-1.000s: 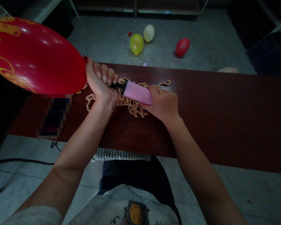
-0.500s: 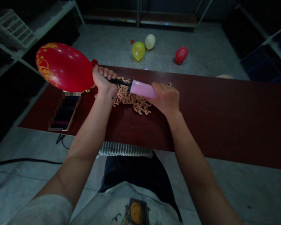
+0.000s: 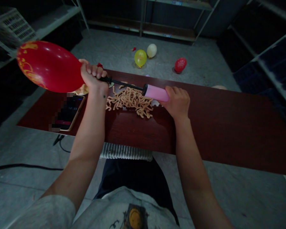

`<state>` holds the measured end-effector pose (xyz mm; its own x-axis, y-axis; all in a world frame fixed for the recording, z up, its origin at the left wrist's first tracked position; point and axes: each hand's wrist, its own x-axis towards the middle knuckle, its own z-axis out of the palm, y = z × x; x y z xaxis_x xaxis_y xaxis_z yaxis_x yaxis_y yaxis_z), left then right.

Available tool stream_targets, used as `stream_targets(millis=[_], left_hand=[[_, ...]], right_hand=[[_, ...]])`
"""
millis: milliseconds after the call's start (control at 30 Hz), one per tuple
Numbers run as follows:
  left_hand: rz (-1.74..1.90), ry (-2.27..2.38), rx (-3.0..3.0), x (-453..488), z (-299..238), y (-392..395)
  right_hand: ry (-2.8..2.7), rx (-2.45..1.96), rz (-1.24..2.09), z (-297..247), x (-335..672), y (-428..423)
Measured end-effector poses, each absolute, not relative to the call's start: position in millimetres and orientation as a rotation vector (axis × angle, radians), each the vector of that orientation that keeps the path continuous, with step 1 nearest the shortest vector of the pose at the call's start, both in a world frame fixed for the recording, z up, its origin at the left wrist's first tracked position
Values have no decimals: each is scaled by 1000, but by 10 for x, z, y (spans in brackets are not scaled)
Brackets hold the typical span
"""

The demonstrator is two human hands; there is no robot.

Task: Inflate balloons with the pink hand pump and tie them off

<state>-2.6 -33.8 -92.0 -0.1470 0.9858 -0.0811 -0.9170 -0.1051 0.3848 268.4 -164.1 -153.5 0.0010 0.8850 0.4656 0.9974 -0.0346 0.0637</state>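
Note:
An inflated red balloon [image 3: 49, 67] with yellow printing juts out to the left of my left hand [image 3: 91, 74]. Its neck is hidden in that hand, which is wrapped round the black end of a balloon pump [image 3: 156, 93]. My right hand [image 3: 177, 100] is closed round the far end of the pump's pink barrel. Between barrel and left hand a length of thin black rod shows. Under the pump, a heap of tan, worm-like strands [image 3: 131, 100] lies on the dark red table [image 3: 228, 127].
A phone [image 3: 69, 113] lies at the table's left. Beyond the table, a yellow balloon [image 3: 140, 58], a white balloon [image 3: 152, 50] and a small red balloon [image 3: 180, 65] rest on the floor. Metal shelves [image 3: 166, 31] stand behind; a white basket [image 3: 19, 27] is at upper left.
My hands have moved apart, and more of the pump's black rod shows. The left hand went left with the red balloon; the right hand shifted slightly right with the barrel.

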Motion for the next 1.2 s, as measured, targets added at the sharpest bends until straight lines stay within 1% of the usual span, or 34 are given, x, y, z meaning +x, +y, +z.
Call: stream_targets(millis=[100,233,533,700,800,967,1200], left_hand=[[1713,359,297,-28,-830,-408],[1734,361,403,71,-838,-442],[1716,653,605,525,-1024,-590],[1557,731,736,543,-1129,-625],[1519,681,632,526,-1100,-622],[1581,568,393,509,-1018,-587],[1632,563,236,410,-1008,-472]], right_hand=[[-1961,-1972,-447,-1547,2692,-1667],[-1996,-1945,-334,-1541,2670,-1699],[-1989,-1911,-280,-1444,2310,-1746],[-1999,-1974,-268,-1432,2197,-1756],[-2035,-2001,-268,-1435,2189,-1731],[-1989,-1988,-326,-1473,2126,-1654],[-1988,-1989,-469,-1546,2160,-1569]])
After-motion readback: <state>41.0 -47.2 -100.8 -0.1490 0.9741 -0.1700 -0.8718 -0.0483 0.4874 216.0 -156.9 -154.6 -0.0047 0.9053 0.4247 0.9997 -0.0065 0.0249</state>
